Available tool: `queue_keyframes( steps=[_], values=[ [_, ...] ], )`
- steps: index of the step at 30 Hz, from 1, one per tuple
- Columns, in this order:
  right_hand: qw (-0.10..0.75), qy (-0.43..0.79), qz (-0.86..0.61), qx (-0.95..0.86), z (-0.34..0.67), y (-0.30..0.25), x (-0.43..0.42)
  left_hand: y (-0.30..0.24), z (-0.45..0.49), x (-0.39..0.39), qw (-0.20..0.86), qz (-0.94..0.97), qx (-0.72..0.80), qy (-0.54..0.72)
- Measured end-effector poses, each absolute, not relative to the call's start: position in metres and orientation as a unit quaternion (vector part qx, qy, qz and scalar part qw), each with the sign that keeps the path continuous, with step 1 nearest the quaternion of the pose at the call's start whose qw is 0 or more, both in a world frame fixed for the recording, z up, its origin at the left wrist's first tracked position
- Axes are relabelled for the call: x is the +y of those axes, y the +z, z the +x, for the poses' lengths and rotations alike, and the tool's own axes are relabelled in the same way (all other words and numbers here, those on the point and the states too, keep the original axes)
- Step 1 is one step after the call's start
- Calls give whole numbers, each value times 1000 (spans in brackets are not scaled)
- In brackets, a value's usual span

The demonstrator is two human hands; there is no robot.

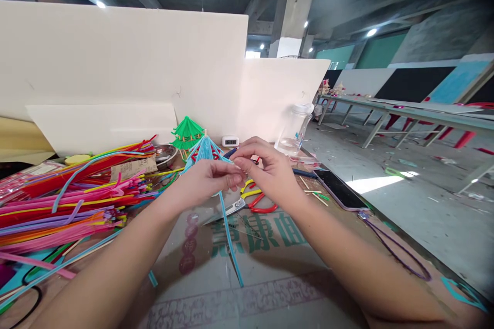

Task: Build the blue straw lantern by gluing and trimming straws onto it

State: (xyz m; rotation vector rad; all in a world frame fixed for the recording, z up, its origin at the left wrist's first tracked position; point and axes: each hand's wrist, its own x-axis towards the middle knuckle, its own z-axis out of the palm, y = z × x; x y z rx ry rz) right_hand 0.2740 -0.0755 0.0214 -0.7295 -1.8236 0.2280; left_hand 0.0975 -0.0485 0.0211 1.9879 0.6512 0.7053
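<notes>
My left hand (pixel 212 181) and my right hand (pixel 268 167) meet over the table, thumbs and fingers pinched together. Between them is a light blue pipe cleaner (pixel 229 239), its long end hanging down to the table; the exact grip point is hidden by my fingers. Just behind my left hand stands a small blue pipe-cleaner roof (pixel 204 150) with red parts and a wooden stick at its peak. Its lower part is covered by my hand. Below my hands lie scissors (pixel 235 206) with red and yellow handles.
Bundles of coloured pipe cleaners (pixel 77 200) fill the left side. A green roof model (pixel 187 133), a metal bowl (pixel 165 155), a small white digital display (pixel 230 141) and a clear plastic jug (pixel 295 131) stand behind. A phone (pixel 341 190) with a strap lies near the right edge.
</notes>
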Motion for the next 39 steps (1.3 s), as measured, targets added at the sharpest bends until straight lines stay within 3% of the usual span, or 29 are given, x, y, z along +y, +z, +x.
queue_keyframes(
  steps=[6,10,13,21,27,36,39],
  values=[
    [544,-11,-309,-780,279,14,-69,22,88,-41,494,710,303,399],
    [506,-172,-292,-793,282,3,-64,19,92,-44,608,650,252,381],
    [482,-225,-269,-803,282,-1,-63,18,97,-48,660,612,228,372],
    [471,-128,-280,-826,276,3,-64,19,98,-47,632,665,164,363],
    [529,-57,-303,-790,277,12,-68,22,86,-47,637,674,191,322],
    [489,-175,-286,-805,279,6,-69,18,96,-43,556,689,257,387],
    [481,-142,-284,-818,278,7,-71,18,98,-44,532,675,264,437]
  ],
)
